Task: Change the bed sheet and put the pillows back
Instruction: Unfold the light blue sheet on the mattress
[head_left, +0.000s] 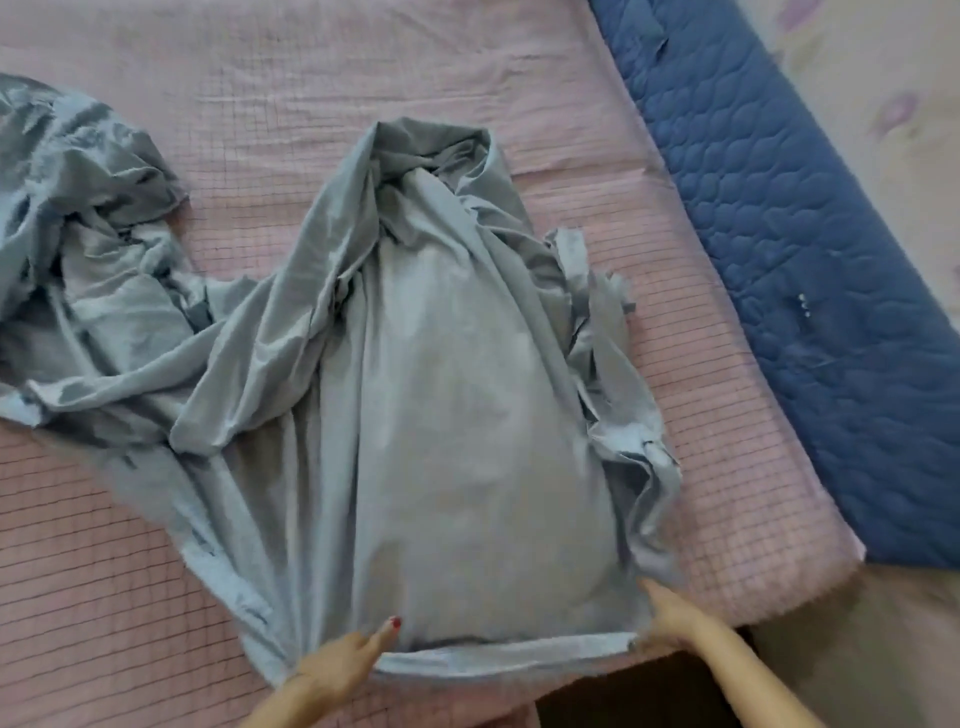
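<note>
The left hand holds the near hem of the grey-blue sheet. Its thumb, with a red-painted nail, lies stretched along the top of the cloth, and the other fingers go under the hem, so the hem is pinched between them. The right hand is at the other end of the same hem. One finger points forward along the right side of the sheet; the rest of the fingers seem curled on the corner of the cloth, but the blur makes it hard to tell exactly how they close. Between the two hands the hem is pulled into a nearly straight line.

From the hem, the sheet runs away from the person in a long, wrinkled shape, narrow at the far end, where it folds over itself. A big crumpled part of the sheet spreads to the left of this shape. The whole sheet lies on the pink checked cover of the bed. To the right of the sheet, beyond the edge of the pink cover, a dark blue quilted layer runs along the side of the bed. Still further right of the sheet is a pale floor.
</note>
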